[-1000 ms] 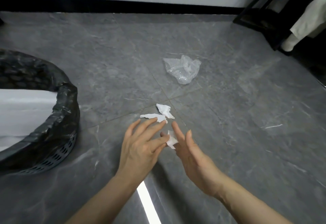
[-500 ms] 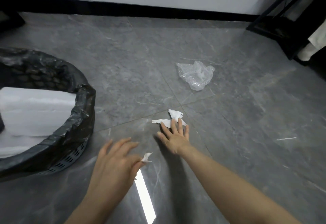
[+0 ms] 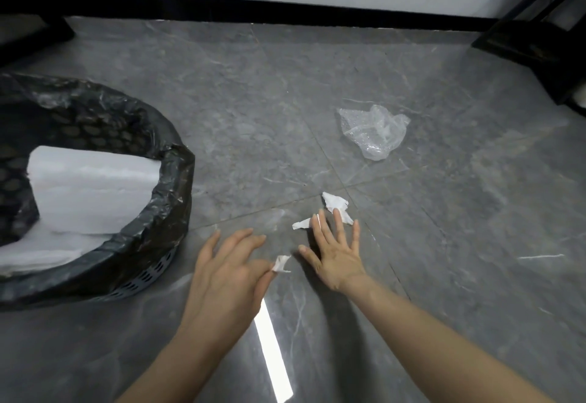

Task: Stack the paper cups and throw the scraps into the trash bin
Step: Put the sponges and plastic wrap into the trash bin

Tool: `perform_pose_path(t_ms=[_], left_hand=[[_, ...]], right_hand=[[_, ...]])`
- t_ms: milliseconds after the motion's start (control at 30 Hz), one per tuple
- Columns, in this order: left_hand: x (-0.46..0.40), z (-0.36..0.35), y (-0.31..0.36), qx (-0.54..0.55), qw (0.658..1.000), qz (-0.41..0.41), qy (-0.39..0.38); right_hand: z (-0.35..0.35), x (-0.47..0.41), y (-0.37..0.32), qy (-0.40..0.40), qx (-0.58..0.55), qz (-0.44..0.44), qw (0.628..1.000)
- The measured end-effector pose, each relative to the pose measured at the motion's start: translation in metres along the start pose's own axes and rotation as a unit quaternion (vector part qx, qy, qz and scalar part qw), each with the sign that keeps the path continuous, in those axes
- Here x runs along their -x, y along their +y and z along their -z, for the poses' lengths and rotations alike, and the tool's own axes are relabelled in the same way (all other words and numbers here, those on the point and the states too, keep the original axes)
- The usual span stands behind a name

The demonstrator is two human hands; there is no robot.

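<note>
My left hand [image 3: 226,271] hovers low over the grey floor and pinches a small white paper scrap [image 3: 281,263] at its thumb side. My right hand [image 3: 334,250] lies spread flat, its fingertips touching two white paper scraps [image 3: 335,206] [image 3: 301,224] on the tiles. A crumpled clear plastic wrapper [image 3: 374,131] lies farther away to the right. The trash bin [image 3: 168,209], lined with a black bag and holding white sheets, stands at the left. No paper cups are in view.
A white wall with a black skirting board [image 3: 285,9] runs along the back. Black furniture legs [image 3: 536,41] stand at the far right and another dark base [image 3: 28,31] at the far left. A bright light reflection [image 3: 272,352] streaks the floor between my arms.
The small scrap passed from between both hands into my left hand, which drew back toward the bin side. My right hand reached forward onto the two scraps on the floor.
</note>
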State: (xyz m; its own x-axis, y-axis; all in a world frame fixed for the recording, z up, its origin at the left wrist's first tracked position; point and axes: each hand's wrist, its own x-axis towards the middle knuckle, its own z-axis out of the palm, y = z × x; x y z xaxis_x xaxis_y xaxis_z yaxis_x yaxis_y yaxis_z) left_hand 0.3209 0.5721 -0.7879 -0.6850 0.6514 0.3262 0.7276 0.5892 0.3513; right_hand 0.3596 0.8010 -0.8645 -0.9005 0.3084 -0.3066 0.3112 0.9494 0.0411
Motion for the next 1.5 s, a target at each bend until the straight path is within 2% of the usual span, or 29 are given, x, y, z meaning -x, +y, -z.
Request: perform_pose_path(t_ms=[133,233,300,400,467,600,733,867,933,1033,1133,1233,1300,1367,1500], left_hand=[[-0.013,0.018,0.008,-0.028,0.999,-0.028,0.018],[-0.029,0.058,0.017,-0.008,0.997,-0.033,0.068],[-0.039,0.097,0.019,0.006,0.993,-0.029,0.117],[-0.043,0.158,0.0,-0.016,0.984,0.005,0.178],[-0.04,0.187,-0.024,-0.045,0.98,0.051,0.188],[-0.024,0.219,-0.074,-0.057,0.969,0.159,0.181],[-0.013,0.227,-0.102,-0.08,0.953,0.238,0.172],[-0.006,0.227,-0.113,-0.094,0.939,0.326,0.061],[-0.001,0.224,-0.118,-0.098,0.933,0.345,0.016],[-0.001,0.219,-0.116,-0.101,0.935,0.34,0.019],[-0.01,0.206,-0.095,-0.049,0.955,0.275,0.104],[-0.026,0.178,-0.048,0.035,0.973,0.17,0.154],[-0.034,0.153,-0.014,0.067,0.98,0.101,0.155],[-0.038,0.125,0.012,0.092,0.984,0.053,0.141],[-0.035,0.08,0.028,0.11,0.988,0.022,0.11]], right_hand=[[0.047,0.032,-0.005,0.059,-0.045,0.044,0.996],[0.114,0.058,-0.017,0.109,-0.152,0.091,0.978],[0.165,0.072,-0.03,0.14,-0.244,0.135,0.95],[0.227,0.078,-0.061,0.143,-0.321,0.206,0.913],[0.25,0.073,-0.092,0.137,-0.308,0.26,0.905],[0.262,0.059,-0.155,0.133,-0.27,0.325,0.897],[0.253,0.051,-0.205,0.083,-0.273,0.363,0.887],[0.233,0.044,-0.23,0.054,-0.261,0.361,0.894],[0.227,0.042,-0.23,0.055,-0.251,0.357,0.898],[0.221,0.043,-0.219,0.081,-0.255,0.356,0.895],[0.207,0.036,-0.19,0.127,-0.285,0.303,0.901],[0.164,0.016,-0.132,0.134,-0.293,0.16,0.933],[0.124,0.001,-0.086,0.091,-0.248,0.03,0.964],[0.085,-0.008,-0.043,0.03,-0.19,-0.075,0.978],[0.039,-0.018,0.008,-0.046,-0.14,-0.142,0.979]])
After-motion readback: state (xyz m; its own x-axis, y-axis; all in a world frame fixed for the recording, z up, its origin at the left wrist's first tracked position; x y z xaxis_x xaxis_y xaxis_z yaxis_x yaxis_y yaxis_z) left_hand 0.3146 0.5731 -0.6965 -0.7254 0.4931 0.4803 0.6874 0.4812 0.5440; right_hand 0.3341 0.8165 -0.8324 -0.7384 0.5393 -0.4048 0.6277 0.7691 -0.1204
